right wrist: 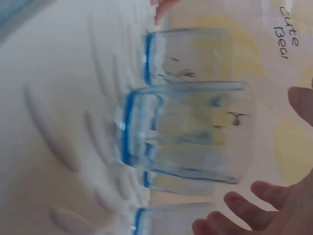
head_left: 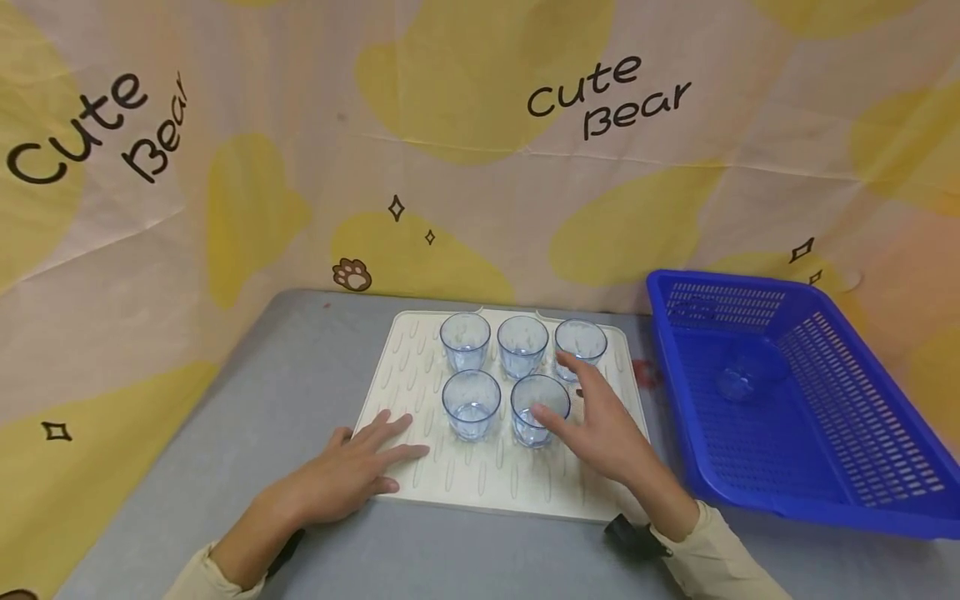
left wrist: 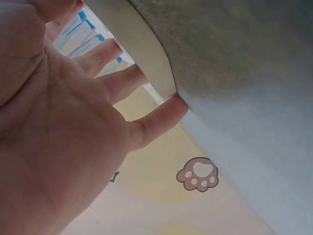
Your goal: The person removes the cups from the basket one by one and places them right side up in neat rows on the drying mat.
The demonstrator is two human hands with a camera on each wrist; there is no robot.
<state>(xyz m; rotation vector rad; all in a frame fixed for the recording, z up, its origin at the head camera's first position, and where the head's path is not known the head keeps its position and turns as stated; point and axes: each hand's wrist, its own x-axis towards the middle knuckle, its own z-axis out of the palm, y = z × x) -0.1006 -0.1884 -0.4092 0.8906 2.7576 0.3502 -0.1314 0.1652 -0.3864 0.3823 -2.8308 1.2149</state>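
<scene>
Several clear bluish drinking glasses stand upright on a cream ridged drying mat [head_left: 472,487] in the head view. My right hand [head_left: 611,433] hovers over the front right glass [head_left: 527,423], thumb and fingers spread. In the right wrist view a gap shows between that glass [right wrist: 190,132] and the fingertips [right wrist: 234,200]. To its left stands the front left glass [head_left: 471,408]. Behind are the back left glass [head_left: 465,343], back middle glass [head_left: 522,346] and back right glass [head_left: 581,337], the last partly covered by my fingers. My left hand [head_left: 345,475] rests with spread fingers on the mat's left edge.
A blue plastic basket [head_left: 697,433] with slotted walls stands right of the mat, and one glass [head_left: 738,382] lies inside it. The grey table [head_left: 247,400] extends left of the mat. A patterned cloth [head_left: 465,175] hangs behind.
</scene>
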